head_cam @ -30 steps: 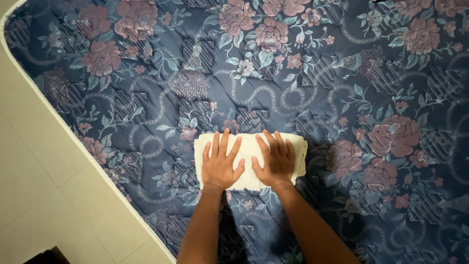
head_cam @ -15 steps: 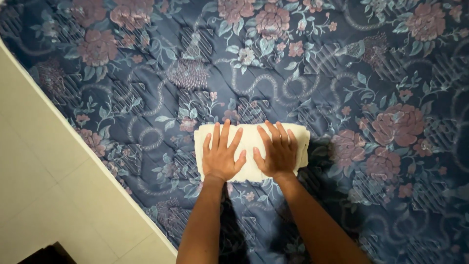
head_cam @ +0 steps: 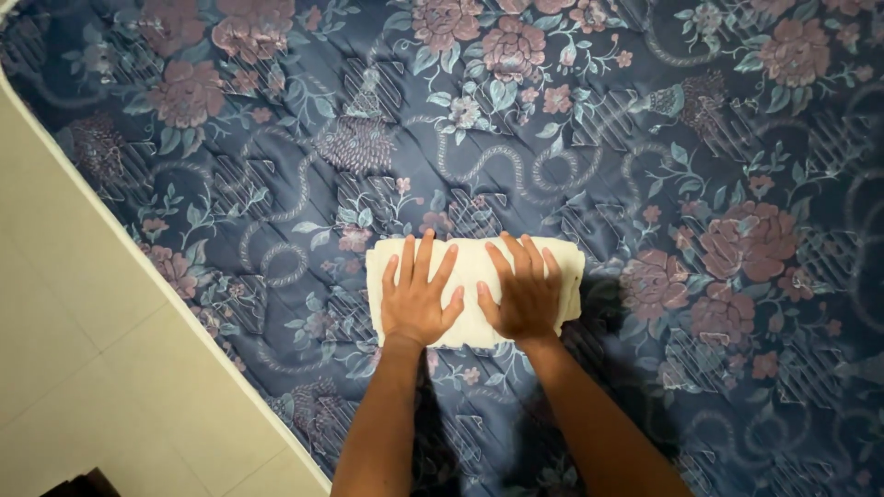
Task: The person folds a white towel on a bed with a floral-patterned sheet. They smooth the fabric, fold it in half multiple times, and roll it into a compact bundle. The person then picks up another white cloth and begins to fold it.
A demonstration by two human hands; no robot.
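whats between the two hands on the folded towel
Only a narrow strip of the cream folded towel shows between the left hand and the right hand; both lie flat on it, thumbs almost meeting, in the head view.

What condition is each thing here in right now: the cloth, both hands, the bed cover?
Cream towel: folded into a thick rectangle, lying flat on the bed.
Left hand: open, fingers spread, palm down on the towel.
Right hand: open, palm pressed flat on the towel.
Floral quilted mattress cover: spread out, lightly creased.
Tiled floor: pale, beside the bed edge.
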